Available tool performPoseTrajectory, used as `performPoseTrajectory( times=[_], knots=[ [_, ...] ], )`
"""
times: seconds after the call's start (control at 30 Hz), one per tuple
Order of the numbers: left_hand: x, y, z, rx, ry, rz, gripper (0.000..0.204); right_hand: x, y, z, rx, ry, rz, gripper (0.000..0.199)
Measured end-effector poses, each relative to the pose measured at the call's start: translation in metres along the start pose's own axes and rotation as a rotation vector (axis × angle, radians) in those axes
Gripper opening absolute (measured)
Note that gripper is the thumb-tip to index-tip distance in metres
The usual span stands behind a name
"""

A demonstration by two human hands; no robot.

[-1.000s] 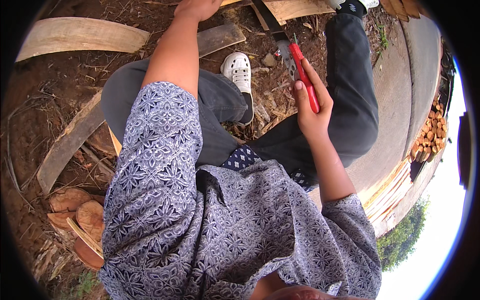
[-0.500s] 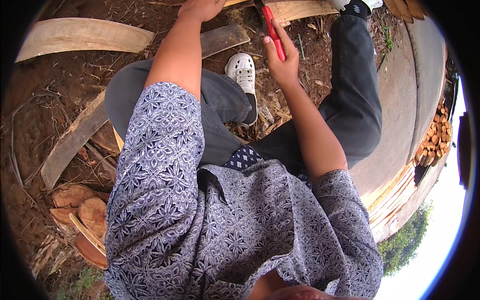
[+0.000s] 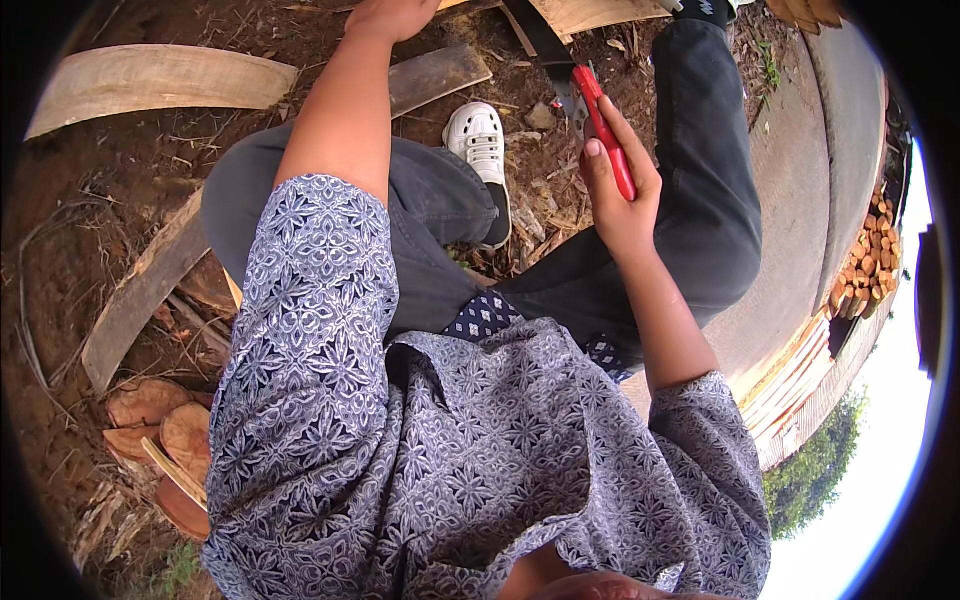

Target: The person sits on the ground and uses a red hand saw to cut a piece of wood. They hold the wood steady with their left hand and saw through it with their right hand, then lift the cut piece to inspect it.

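The red-handled, dark-bladed saw point(image 3: 604, 138) looks light and stiff, best gripped where the right hand point(image 3: 628, 205) wraps its fingers point(image 3: 627, 130) round the handle; the left hand's point(image 3: 392, 15) hold I cannot tell.

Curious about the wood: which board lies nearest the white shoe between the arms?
The grey board right of the left forearm, just past the toe of the white shoe; the other boards lie farther off.

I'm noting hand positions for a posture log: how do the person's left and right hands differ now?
The left hand is cut off by the picture's top edge; the right hand shows lower down. The right hand grips a red-handled tool; whether the left hand holds anything is out of view. Both hands are bare.
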State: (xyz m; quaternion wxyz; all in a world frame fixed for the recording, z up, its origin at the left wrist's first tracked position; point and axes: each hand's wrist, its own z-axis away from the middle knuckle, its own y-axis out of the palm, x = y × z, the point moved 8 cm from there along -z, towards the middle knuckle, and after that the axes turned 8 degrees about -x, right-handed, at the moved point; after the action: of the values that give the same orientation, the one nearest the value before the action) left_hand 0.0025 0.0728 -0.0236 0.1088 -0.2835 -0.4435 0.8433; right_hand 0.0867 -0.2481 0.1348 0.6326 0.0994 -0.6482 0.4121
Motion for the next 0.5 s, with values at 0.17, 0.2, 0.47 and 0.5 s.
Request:
performPoseTrajectory(
  times=[0.17, 0.2, 0.47, 0.5],
  knots=[
    [-0.008, -0.001, 0.014, -0.046, 0.003, 0.033, 0.076, -0.001, 0.054, -0.068, -0.025, -0.130, 0.012, 0.046],
    [-0.006, 0.001, 0.015, -0.068, 0.011, 0.035, 0.076, -0.004, 0.062, -0.080, -0.039, -0.132, -0.011, 0.044],
    [0.000, -0.006, 0.007, -0.060, -0.016, 0.006, 0.075, -0.024, 0.058, -0.066, 0.008, -0.221, -0.042, 0.056],
    [0.000, -0.003, 0.009, -0.075, -0.004, -0.003, 0.075, -0.027, 0.061, -0.064, 0.020, -0.179, -0.059, 0.057]
  ],
)
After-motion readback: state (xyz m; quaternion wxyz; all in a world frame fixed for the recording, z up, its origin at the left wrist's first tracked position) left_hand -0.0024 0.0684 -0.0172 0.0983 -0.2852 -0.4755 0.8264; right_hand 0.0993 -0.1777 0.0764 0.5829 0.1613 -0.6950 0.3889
